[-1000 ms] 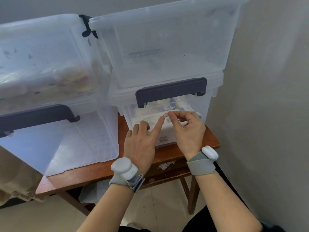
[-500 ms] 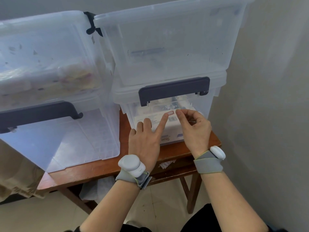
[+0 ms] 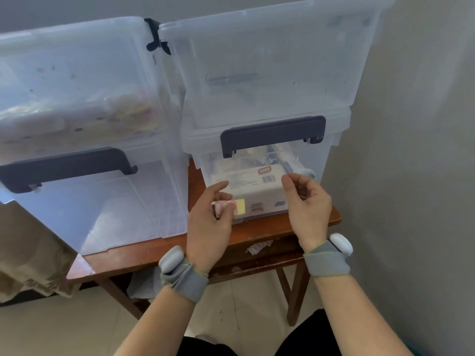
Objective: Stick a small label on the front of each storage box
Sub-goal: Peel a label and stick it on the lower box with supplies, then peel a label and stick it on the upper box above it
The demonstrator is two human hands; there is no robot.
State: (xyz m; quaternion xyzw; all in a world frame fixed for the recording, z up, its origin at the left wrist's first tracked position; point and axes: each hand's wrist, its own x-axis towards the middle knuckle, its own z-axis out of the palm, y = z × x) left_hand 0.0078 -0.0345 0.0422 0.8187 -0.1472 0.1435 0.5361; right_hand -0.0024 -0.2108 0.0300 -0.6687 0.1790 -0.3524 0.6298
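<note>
We see four clear plastic storage boxes stacked two by two on the brown wooden worktop [image 3: 164, 250], beside a grey wall [image 3: 424, 150]. On the front of the lower right clear storage box with the dark grey handle [image 3: 272, 160], a small white label with a red border [image 3: 264, 170] now sits alone, stuck just below the handle. Half a second ago both index tips were pressing at that spot; now both hands have drawn back from the box front and lower toward us.

Our left hand [image 3: 208, 227] has turned so its palm side shows, and its fingers [image 3: 226, 196] grasp a strip of red-bordered labels with a yellow end [image 3: 228, 208], which was hidden from us in the earlier frames. The strip is held in front of the box's lower edge, above the worktop.

Our right hand [image 3: 308, 204] hangs loosely curled just right of the stuck label, thumb and forefinger close together; we cannot tell whether they pinch anything. Both wrists carry grey straps with white pods. More small labels [image 3: 259, 247] are stuck on the worktop's front edge.
</note>
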